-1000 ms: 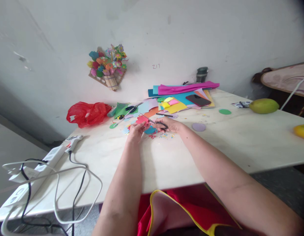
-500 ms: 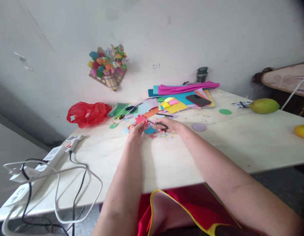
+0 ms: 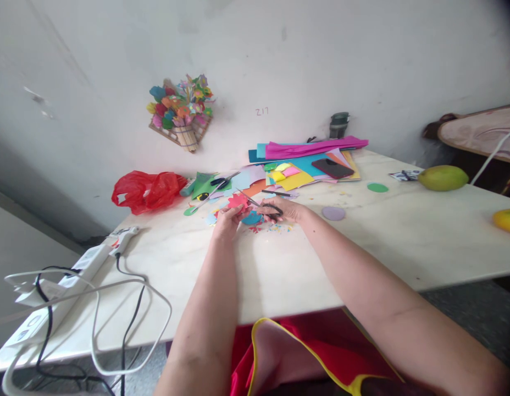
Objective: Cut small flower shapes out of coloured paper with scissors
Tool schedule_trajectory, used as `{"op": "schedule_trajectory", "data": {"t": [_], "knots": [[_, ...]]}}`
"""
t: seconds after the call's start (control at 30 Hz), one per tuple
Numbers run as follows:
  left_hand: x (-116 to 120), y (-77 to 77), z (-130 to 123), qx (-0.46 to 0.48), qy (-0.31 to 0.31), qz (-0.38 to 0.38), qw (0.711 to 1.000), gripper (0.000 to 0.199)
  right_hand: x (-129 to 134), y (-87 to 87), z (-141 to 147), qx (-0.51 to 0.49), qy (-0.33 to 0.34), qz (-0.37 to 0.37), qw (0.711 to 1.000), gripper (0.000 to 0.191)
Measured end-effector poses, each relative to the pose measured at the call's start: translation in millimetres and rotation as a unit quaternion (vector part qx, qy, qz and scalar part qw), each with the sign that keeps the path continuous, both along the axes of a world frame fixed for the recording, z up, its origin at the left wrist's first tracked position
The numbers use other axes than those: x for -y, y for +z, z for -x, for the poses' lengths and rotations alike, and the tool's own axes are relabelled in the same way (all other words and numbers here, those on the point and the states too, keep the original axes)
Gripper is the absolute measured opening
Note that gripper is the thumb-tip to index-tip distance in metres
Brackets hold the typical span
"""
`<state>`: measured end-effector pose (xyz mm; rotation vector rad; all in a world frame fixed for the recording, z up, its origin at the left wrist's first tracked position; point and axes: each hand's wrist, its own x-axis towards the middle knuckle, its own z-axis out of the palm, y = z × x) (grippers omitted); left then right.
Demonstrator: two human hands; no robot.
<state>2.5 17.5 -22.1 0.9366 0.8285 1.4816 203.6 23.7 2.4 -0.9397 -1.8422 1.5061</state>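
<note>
Between the fingertips of my left hand (image 3: 230, 218) is a red paper piece (image 3: 238, 202) with a notched, flower-like edge. My right hand (image 3: 284, 210) grips a pair of black-handled scissors (image 3: 273, 211), their blades pointing up and left beside the red paper. Under the hands lies a blue paper circle (image 3: 252, 218), partly hidden by fingers. Small red, blue and yellow paper scraps (image 3: 275, 227) are scattered just in front of it. A dark pen (image 3: 277, 193) rests a little beyond the right hand.
Coloured sheets (image 3: 316, 147) with a phone (image 3: 333, 168) on them lie at the back. A red plastic bag (image 3: 145, 191) is at left, near a power strip (image 3: 65, 291) with loose cables. Green (image 3: 377, 187) and lilac (image 3: 333, 213) paper circles and a mango (image 3: 443, 178) are at right.
The scissor blades have come away from the red paper and now tilt more steeply upward. More of the paper's notched outline shows. Both arms stay nearly in place.
</note>
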Motion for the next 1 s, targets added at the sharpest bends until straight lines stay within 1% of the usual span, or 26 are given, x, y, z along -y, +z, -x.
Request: {"op": "schedule_trajectory", "data": {"t": [0.2, 0.73, 1.0], "knots": [[2.9, 2.0, -0.9, -0.003, -0.014, -0.003, 1.000, 0.021, 2.8, 4.1, -0.4, -0.003, 0.004, 0.016, 1.000, 0.028], [2.8, 0.4, -0.8, -0.008, -0.025, -0.005, 1.000, 0.021, 2.1, 2.5, 0.0, -0.010, 0.000, 0.010, 1.000, 0.027], [2.1, -0.3, -0.3, -0.012, -0.026, -0.008, 1.000, 0.018, 4.9, 7.4, 1.1, 0.002, -0.005, 0.007, 1.000, 0.028]]}}
